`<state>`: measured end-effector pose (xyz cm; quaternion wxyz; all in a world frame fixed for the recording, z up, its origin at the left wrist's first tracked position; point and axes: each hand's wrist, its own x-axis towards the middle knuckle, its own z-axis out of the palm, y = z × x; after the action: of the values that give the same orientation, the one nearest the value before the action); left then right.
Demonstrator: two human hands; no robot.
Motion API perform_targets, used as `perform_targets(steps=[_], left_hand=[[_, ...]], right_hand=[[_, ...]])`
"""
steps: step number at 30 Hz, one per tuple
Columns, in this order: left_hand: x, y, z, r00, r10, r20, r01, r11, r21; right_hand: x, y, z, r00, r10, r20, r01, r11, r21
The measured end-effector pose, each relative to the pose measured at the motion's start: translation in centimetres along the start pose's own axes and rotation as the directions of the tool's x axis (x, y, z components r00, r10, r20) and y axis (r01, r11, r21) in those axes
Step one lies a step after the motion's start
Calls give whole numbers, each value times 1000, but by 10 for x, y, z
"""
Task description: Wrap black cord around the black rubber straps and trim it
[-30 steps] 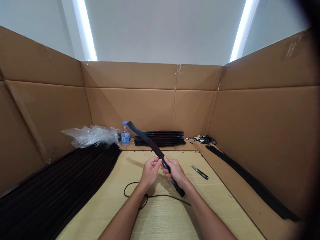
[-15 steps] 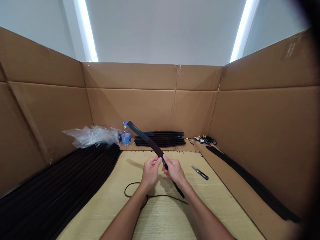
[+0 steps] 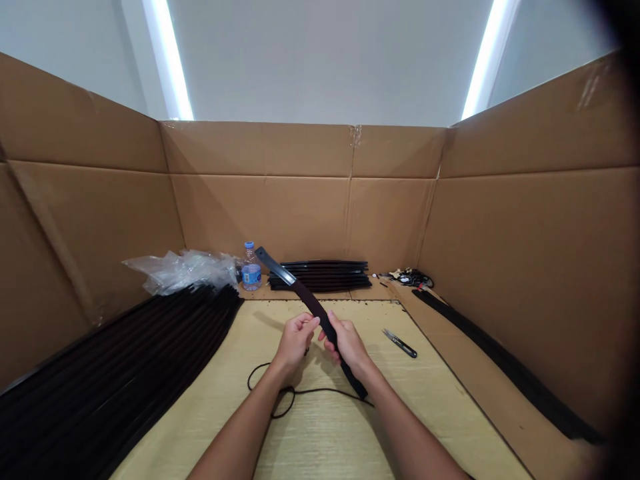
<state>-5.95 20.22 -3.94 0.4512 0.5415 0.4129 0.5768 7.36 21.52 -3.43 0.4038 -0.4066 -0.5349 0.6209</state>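
A long, slightly curved dark strip slants over the middle of the work surface, its shiny bare end with a small hole at the upper left. My right hand is wrapped round its lower half. Just left of the strip, my left hand is closed in a pinch; what its fingertips hold is too small to make out. A thin black cord lies looped on the surface below my hands. To the right rest small black snips.
Many black strips fill the left side, with clear plastic bags behind. A water bottle and a stack of strips stand at the back. One long strip lies right, beside cardboard walls.
The strip has turned in my right hand, showing its shiny end and broader lower part. My left hand has shifted slightly left, away from the strip.
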Motion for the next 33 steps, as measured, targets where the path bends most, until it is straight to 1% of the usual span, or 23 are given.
perform_targets(steps=[5, 11, 16, 22, 25, 28, 33], left_hand=[[1, -4, 3, 998, -36, -59, 34, 999, -19], [2, -9, 3, 995, -41, -91, 39, 999, -27], [0, -9, 8, 992, -21, -124, 18, 999, -27], [2, -13, 11, 980, -30, -196, 28, 1000, -14], [2, -15, 9, 974, -17, -226, 21, 1000, 15], [1, -16, 9, 975, -11, -220, 17, 1000, 24], [0, -16, 10, 985, 7, -174, -6, 1000, 6]], right_hand=[[0, 2, 2, 999, -32, -17, 31, 999, -44], [1, 6, 3, 987, -145, -64, 129, 970, -208], [3, 8, 2, 981, -174, -89, 139, 941, -309], [4, 11, 1, 971, -234, -56, 198, 909, -366], [4, 12, 1, 969, -241, -51, 202, 897, -393], [2, 10, 1, 973, -223, -61, 181, 900, -397], [0, 6, 2, 986, -146, -80, 117, 950, -289]])
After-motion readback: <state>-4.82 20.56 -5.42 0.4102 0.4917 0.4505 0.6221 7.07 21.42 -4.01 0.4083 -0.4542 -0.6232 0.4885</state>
